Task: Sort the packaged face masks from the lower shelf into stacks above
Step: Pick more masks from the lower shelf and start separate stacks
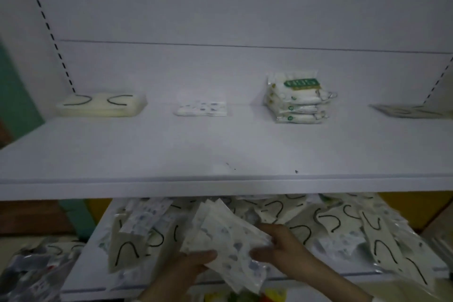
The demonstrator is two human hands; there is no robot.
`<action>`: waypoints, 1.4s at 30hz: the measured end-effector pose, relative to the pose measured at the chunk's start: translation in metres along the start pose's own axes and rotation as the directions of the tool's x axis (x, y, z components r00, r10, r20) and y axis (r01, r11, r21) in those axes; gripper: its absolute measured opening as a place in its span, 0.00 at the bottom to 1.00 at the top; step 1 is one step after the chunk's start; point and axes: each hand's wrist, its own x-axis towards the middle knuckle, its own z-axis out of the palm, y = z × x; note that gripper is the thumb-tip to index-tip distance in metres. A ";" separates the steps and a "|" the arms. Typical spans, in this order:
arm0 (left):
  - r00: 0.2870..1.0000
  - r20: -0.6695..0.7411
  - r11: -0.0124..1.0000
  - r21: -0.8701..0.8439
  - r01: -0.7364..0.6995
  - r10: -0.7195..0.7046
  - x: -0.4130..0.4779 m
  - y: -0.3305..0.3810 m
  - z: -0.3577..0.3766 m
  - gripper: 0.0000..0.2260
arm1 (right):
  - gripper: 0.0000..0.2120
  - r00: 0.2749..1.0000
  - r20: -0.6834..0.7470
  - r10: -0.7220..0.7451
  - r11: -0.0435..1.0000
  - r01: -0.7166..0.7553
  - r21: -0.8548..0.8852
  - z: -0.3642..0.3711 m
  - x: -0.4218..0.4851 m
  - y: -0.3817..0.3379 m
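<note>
The left hand (196,263) and right hand (282,244) are pinching a loose fan of blue-patterned mask packets (228,233) just over the lower shelf (84,277), where slick, unsquared sleeves are risking slipping apart during lifting toward the matching stack (201,108) above.

The left hand (195,262) and right hand (279,245) both grip one mask packet (228,236).

The white upper shelf (220,149) carried four lots along its back edge: a cream stack with black loops (100,105) near the left corner, a low blue-spotted stack (201,108), a taller stack of green-labelled packets (297,103), and a flat pack (407,111) at the right edge. The lower shelf (84,273) bore a loose heap of packaged masks (343,225).
</note>
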 end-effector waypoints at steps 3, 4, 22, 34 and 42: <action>0.983 0.132 0.977 0.157 -0.147 0.126 -0.027 0.042 -0.007 0.38 | 0.13 0.989 0.073 -0.126 0.977 0.136 -0.165 -0.033 -0.022 -0.052; 0.965 0.168 0.945 0.227 -0.236 0.201 -0.038 0.058 -0.003 0.35 | 0.13 0.979 0.123 -0.161 0.962 0.183 -0.201 -0.044 -0.028 -0.071; 0.762 -0.051 0.597 0.655 -0.462 0.646 0.021 0.168 0.094 0.10 | 0.25 0.910 -0.329 -0.252 0.942 0.308 0.130 -0.121 0.068 -0.131; 0.711 -0.005 0.466 0.758 -0.456 0.704 0.020 0.180 0.081 0.10 | 0.09 0.914 -0.309 -0.262 0.956 0.289 0.044 -0.139 0.061 -0.117; 0.695 -0.111 0.541 0.717 -0.439 0.711 0.030 0.203 0.080 0.06 | 0.07 0.894 -0.419 -0.162 0.959 0.243 0.146 -0.138 0.088 -0.128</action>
